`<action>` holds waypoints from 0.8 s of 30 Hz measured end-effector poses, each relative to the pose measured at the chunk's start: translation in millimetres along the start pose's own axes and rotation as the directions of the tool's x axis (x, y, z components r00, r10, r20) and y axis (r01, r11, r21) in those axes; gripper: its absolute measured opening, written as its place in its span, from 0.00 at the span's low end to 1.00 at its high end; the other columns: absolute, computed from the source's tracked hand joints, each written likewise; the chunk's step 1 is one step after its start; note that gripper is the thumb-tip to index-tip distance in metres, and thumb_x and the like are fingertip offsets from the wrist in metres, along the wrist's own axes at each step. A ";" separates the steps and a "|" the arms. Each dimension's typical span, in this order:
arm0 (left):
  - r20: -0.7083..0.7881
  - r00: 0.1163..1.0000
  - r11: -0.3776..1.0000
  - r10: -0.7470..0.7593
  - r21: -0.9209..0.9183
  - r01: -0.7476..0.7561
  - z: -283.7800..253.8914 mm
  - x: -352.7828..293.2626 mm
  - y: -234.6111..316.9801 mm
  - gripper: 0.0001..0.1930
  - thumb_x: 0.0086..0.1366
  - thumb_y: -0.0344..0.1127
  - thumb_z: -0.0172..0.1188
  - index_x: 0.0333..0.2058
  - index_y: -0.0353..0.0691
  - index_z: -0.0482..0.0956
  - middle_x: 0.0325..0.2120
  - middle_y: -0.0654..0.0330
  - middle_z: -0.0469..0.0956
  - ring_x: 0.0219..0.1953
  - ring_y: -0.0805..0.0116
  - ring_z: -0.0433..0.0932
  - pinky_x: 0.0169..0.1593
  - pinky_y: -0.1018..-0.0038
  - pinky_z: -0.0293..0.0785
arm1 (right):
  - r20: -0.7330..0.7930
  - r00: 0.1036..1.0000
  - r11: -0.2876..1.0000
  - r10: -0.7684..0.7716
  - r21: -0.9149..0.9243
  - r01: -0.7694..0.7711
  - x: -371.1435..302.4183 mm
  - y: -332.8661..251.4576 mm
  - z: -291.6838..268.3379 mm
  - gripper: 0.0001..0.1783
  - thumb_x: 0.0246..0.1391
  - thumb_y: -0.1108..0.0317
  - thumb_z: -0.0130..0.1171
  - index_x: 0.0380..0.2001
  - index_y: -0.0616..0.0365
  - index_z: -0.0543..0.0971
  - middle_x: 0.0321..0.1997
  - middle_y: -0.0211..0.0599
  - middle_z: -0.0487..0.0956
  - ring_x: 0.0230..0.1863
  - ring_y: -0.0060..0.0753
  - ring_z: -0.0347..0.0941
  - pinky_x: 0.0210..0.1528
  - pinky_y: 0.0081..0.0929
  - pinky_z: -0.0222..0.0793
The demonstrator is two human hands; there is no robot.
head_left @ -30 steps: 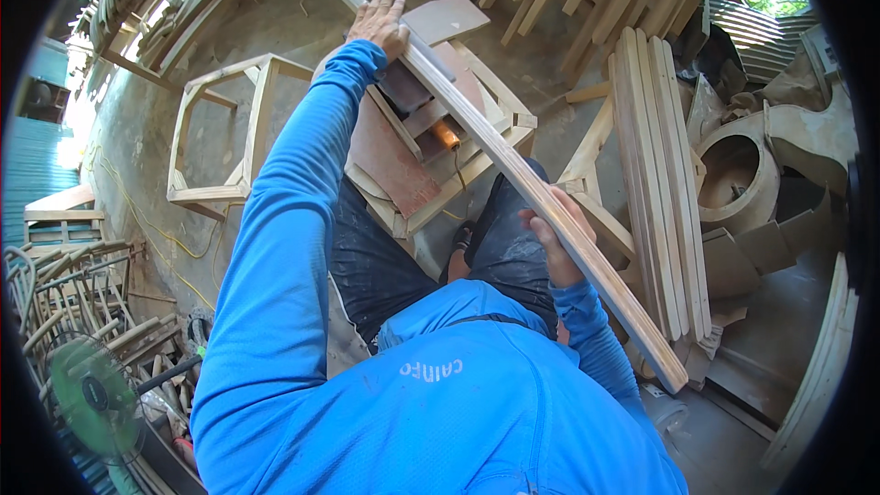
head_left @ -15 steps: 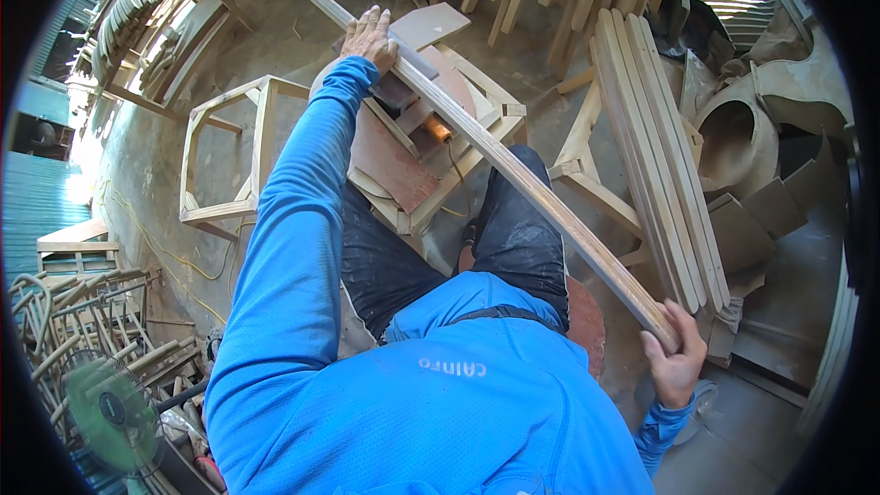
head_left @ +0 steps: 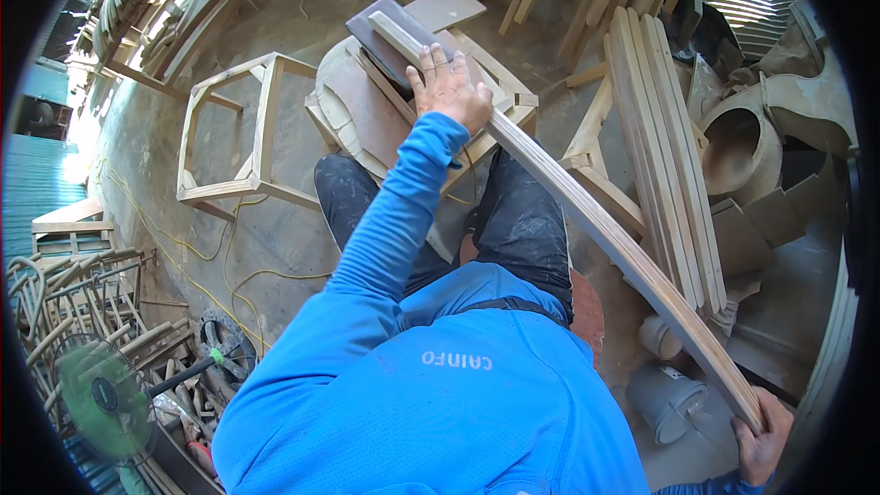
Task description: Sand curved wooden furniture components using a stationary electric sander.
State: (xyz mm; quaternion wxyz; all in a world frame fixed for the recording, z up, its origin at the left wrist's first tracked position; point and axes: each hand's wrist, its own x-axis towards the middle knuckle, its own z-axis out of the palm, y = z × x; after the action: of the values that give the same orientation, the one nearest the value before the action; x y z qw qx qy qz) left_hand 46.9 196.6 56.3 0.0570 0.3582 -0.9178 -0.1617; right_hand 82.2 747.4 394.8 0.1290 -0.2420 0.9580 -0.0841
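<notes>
A long, narrow wooden strip (head_left: pixel 596 220) runs diagonally in front of my body, from far left to near right. Its far end lies over the dark, flat face of what looks like an upturned belt sander (head_left: pixel 404 20). My left hand (head_left: pixel 451 90) presses from above on the strip just behind that end, fingers spread across it and gripping its sides. Down at the near right, my right hand (head_left: pixel 766 440) is closed around the other end. Under the sander is a wooden frame (head_left: pixel 522 103) with flat boards on it, between my knees.
An open wooden frame (head_left: pixel 266 128) stands to the left. Long planks (head_left: pixel 665 156) lean at the right, beside curved sheets (head_left: pixel 733 142). A grey bucket (head_left: pixel 667 401) sits near my right arm. Yellow cord (head_left: pixel 174 236) crosses the floor; a green fan (head_left: pixel 103 394) is at lower left.
The strip has shifted toward the near right, drawing its far end back onto the sander. Both hands moved that way too, and my left hand's fingers are now more spread.
</notes>
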 end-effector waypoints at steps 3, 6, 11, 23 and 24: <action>-0.123 0.992 0.998 -0.020 -0.069 0.011 5.8 17.3 -12.9 0.41 0.65 0.51 0.50 0.73 0.34 0.57 0.75 0.40 0.47 0.79 0.43 0.37 0.77 0.45 0.29 | -0.016 0.999 0.998 0.045 0.040 -0.045 22.4 -10.1 10.4 0.24 0.36 0.77 0.62 0.44 0.68 0.81 0.36 0.43 0.83 0.37 0.41 0.79 0.48 0.30 0.74; -0.145 0.989 0.997 -0.017 -0.080 0.005 12.9 50.9 -37.6 0.41 0.65 0.50 0.49 0.72 0.34 0.57 0.76 0.41 0.47 0.79 0.45 0.37 0.77 0.47 0.31 | 0.089 0.995 0.999 -0.039 0.001 0.040 59.1 -27.3 39.1 0.25 0.37 0.78 0.64 0.45 0.65 0.82 0.36 0.50 0.83 0.38 0.48 0.82 0.47 0.30 0.75; -0.239 0.971 0.998 0.006 -0.058 -0.020 14.3 117.0 -94.2 0.40 0.64 0.50 0.47 0.72 0.36 0.59 0.77 0.45 0.46 0.79 0.49 0.38 0.78 0.48 0.35 | 0.080 0.991 0.995 -0.104 0.004 0.104 109.4 -72.0 83.5 0.24 0.41 0.77 0.66 0.47 0.62 0.82 0.36 0.53 0.83 0.39 0.54 0.83 0.46 0.33 0.76; -0.572 0.754 0.840 0.322 -0.195 -0.507 -11.9 228.1 -213.3 0.39 0.63 0.45 0.52 0.70 0.32 0.59 0.74 0.40 0.52 0.77 0.46 0.49 0.77 0.52 0.47 | 0.082 0.962 0.965 -0.260 0.014 0.260 197.8 -131.0 199.7 0.29 0.49 0.71 0.70 0.57 0.50 0.79 0.39 0.46 0.83 0.37 0.52 0.83 0.38 0.39 0.78; -0.345 0.934 0.995 0.091 0.063 -0.073 -25.8 237.4 -198.1 0.42 0.62 0.46 0.53 0.70 0.25 0.57 0.74 0.34 0.47 0.77 0.43 0.46 0.78 0.57 0.45 | 0.092 0.962 0.966 -0.258 0.007 0.258 204.2 -137.2 207.3 0.29 0.49 0.71 0.70 0.57 0.50 0.79 0.39 0.46 0.83 0.37 0.52 0.83 0.38 0.39 0.78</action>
State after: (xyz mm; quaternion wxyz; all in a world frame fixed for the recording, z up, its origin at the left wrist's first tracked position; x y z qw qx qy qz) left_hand 4.3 -107.4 11.1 0.2159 0.3439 -0.9111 -0.0708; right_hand 29.1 508.6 185.9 0.1603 -0.3687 0.9115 -0.0867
